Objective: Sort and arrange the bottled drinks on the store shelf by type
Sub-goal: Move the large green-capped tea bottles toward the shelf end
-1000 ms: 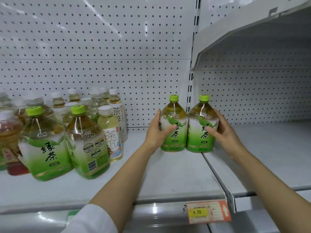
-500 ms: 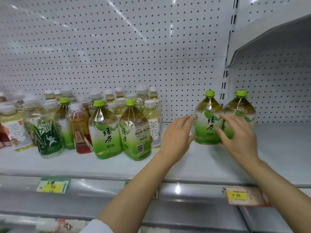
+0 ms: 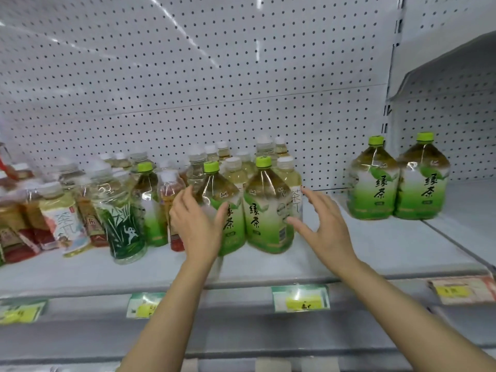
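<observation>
Two green tea bottles with green caps stand side by side at the shelf's right: one (image 3: 371,183) and its twin (image 3: 422,181). Two more green tea bottles stand in the middle: the left one (image 3: 230,210), the right one (image 3: 265,208). My left hand (image 3: 196,224) is spread against the left side of the left middle bottle, fingers apart. My right hand (image 3: 324,226) hovers open just right of the right middle bottle, holding nothing. Behind them stand several pale tea bottles with white caps (image 3: 236,167).
A mixed crowd of bottles fills the shelf's left: a clear bottle with a dark green bamboo print (image 3: 122,224), a white-label tea bottle (image 3: 64,224), red-label bottles (image 3: 16,237). The white shelf (image 3: 335,251) has bare room between the two green tea pairs. Price tags (image 3: 300,298) line the front edge.
Both hands left the two green tea bottles at the right and moved left to the two green tea bottles in the middle. The view swung left.
</observation>
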The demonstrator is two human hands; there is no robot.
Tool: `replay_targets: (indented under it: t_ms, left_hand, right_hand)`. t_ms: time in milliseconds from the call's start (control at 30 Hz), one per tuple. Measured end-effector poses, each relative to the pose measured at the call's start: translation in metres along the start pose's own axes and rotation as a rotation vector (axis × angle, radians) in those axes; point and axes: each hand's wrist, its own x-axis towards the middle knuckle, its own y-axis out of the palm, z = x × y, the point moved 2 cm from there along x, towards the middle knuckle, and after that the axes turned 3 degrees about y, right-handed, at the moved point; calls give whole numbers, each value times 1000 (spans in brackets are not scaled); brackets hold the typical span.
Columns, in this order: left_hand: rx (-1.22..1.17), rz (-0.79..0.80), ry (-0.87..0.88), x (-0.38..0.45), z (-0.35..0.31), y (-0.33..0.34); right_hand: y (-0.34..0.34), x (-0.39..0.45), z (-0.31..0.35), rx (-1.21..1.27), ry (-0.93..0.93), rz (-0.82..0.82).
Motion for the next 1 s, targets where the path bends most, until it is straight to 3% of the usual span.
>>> replay_targets:
  t_ms: [100, 167, 467, 600, 867, 1000]
  left_hand:
    - [-132, 245, -28, 8, 8, 1]
    - [-220, 294, -44, 11, 14, -2]
    - [-446, 266, -23, 10, 26, -16]
    - [-511, 241, 28, 3, 26, -20]
    - [-754, 316, 18, -6, -29, -2]
    - [-897, 409, 15, -21, -83, 34]
  right_hand:
    - [22, -2, 24, 100, 81, 4]
    - [34, -4, 35, 154, 126, -2]
    - [55, 4, 47, 217, 284, -168]
    - [47, 1, 42, 373, 310, -176]
    - [-52, -10, -13, 626, 339, -240]
    - [-123, -10, -46, 608, 318, -209]
